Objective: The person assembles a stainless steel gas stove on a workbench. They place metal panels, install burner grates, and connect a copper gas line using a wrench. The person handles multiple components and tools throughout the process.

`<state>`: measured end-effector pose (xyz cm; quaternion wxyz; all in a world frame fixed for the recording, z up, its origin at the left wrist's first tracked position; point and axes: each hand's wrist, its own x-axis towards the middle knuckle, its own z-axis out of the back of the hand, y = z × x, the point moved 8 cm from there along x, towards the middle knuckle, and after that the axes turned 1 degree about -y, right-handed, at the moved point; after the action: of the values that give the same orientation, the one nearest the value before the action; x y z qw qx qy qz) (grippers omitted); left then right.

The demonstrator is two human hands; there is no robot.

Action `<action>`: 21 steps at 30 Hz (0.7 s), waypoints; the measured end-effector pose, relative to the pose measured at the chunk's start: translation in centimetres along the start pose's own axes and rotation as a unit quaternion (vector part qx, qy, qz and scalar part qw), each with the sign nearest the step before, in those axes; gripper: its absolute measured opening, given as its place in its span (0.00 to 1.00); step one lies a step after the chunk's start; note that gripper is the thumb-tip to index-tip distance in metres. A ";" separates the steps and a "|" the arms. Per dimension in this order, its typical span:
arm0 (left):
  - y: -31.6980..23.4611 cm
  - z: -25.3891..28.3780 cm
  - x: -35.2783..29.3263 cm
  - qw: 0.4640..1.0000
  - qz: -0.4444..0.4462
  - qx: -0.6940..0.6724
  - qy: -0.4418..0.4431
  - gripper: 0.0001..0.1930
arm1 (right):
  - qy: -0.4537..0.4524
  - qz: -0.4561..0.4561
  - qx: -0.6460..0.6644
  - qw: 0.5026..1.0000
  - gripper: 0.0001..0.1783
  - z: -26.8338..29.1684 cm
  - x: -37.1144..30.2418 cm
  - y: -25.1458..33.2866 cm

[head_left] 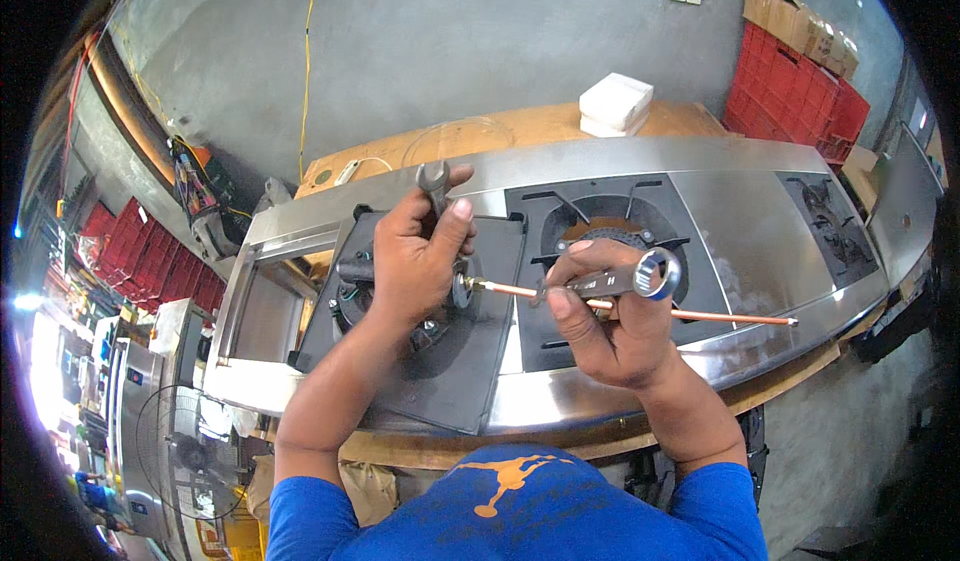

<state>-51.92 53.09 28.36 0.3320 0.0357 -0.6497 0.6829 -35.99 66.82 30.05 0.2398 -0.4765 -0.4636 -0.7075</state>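
My left hand [415, 266] is closed around a wrench, whose open jaw [434, 177] sticks up past the thumb. Beside that hand, a brass fitting [478, 284] joins a dark burner assembly [357, 269] to a thin copper tube [740, 318]. The tube runs rightward past my right hand [620, 326] to a free end over the counter. A second wrench [612, 282] is gripped in my right hand, its shiny ring end [657, 274] pointing right. Its other end lies near the tube, but whether it sits on a nut is unclear. Fingers hide much of the fitting.
Below my hands is a steel stove counter [745, 226] with a loose black panel [455, 386], a middle burner [600, 223] and a right burner [825, 216]. A white box [615, 103] stands on the wooden board behind. Red crates [790, 91] are at far right.
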 end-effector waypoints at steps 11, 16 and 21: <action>-0.1 0.2 1.4 0.999 0.019 -0.015 0.047 0.18 | 0.050 -0.040 -0.061 0.996 0.20 -0.2 0.3 -0.2; -0.5 0.3 1.6 0.998 0.016 -0.019 0.055 0.24 | 0.046 -0.040 -0.063 0.996 0.20 -0.2 -0.1 -0.4; -1.0 0.8 1.6 0.989 0.085 -0.084 0.085 0.22 | -0.029 -0.008 -0.033 0.999 0.19 0.1 -0.1 -0.6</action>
<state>-52.96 52.95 30.06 0.3288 -0.1059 -0.6746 0.6524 -36.37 67.19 29.75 0.2045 -0.5003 -0.4505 -0.7105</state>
